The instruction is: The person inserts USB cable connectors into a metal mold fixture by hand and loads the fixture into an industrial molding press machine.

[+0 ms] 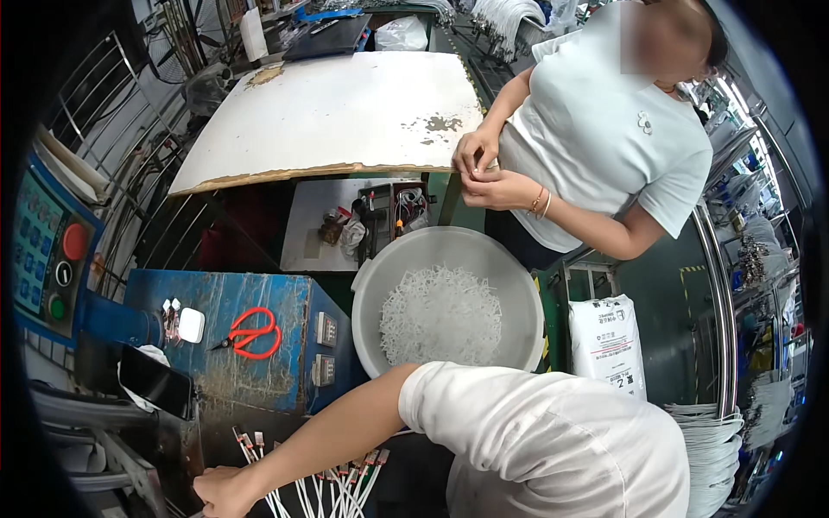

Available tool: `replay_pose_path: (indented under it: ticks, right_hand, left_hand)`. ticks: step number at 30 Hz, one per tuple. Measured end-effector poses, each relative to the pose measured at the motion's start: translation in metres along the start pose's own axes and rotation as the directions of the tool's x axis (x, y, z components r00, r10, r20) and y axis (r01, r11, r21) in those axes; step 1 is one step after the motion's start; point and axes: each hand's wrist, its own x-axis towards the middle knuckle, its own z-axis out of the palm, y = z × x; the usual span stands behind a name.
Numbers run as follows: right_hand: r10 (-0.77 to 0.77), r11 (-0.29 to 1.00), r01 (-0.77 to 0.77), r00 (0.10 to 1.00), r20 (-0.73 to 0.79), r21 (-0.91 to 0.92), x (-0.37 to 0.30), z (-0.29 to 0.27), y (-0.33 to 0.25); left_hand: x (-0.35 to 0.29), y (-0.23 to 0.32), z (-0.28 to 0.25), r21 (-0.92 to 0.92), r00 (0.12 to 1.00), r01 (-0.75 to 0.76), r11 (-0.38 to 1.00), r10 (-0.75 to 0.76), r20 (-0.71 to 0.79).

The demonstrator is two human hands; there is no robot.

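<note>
My right arm, in a white short sleeve, reaches across from the lower right. At its end my right hand [226, 492] is closed in a fist by the lower left edge, close to the dark machine. What its fingers hold, if anything, is hidden. Beneath and beside my forearm lie several white cables [324, 496] with small white and orange connectors on their ends. My left hand does not show. Above the cables, a blue scratched cabinet [233, 289] carries red-handled scissors [256, 333], a small white square case [192, 325] and some small connectors [172, 316].
A grey tub [367, 324] of translucent plastic bits stands beyond my arm. At the worn white table [328, 112] another person [596, 138] handles something tiny. A button panel [52, 246], a phone [155, 382], a white sack [606, 345] and bundled cables [712, 449] surround me.
</note>
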Motion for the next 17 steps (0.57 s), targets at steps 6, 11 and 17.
replay_pose_path:
  ticks: [6, 11, 17]
  right_hand:
    - [0.000, 0.991, 0.003, 1.000, 0.023, -0.137, -0.015, 0.013, -0.010]
    - [-0.083, 0.967, 0.095, 0.995, 0.058, -0.236, -0.015, 0.026, -0.001]
    - [0.114, 0.990, -0.085, 0.954, 0.276, -0.115, -0.006, 0.021, 0.000]
  left_hand:
    - [-0.010, 0.021, 0.023, -0.052, 0.999, 0.003, 0.999, -0.005, -0.038]
    - [-0.011, 0.019, 0.026, -0.055, 0.996, -0.008, 0.998, 0.003, -0.094]
    - [-0.008, 0.015, 0.020, -0.090, 0.993, -0.003, 0.996, -0.008, -0.117]
